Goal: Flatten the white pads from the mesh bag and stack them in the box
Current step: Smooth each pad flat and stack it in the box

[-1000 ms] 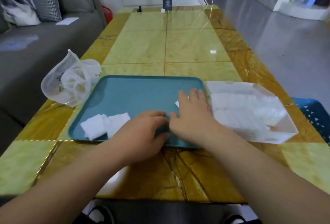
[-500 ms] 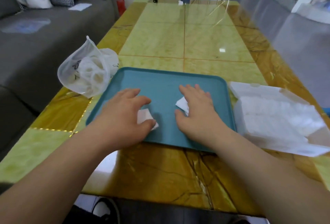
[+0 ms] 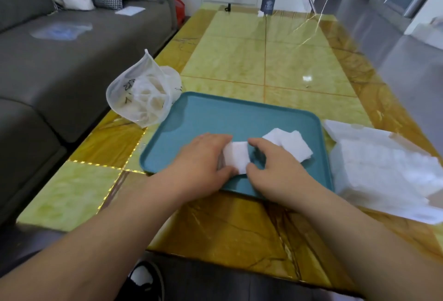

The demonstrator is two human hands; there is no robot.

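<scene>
Pad (image 3: 236,157) over tray (image 3: 215,113), near side, held between both hands; left hand (image 3: 203,159) fingers curled on its left edge, right hand (image 3: 275,171) pinching its right edge; likely pull axis left-right; box (image 3: 383,169) lies right of tray, right hand nearer; spare pads (image 3: 292,145) just right of it; bag (image 3: 143,97) far left

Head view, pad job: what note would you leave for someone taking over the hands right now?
Left hand grips the left edge of a white pad; right hand pinches its right edge, over the teal tray.
Loose pads lie on the tray beside the right hand.
Mesh bag, left of the tray, holds more pads.
Box, right of the tray, already holds stacked pads.
To do: flatten the held pad, box it, then the rest.
</scene>
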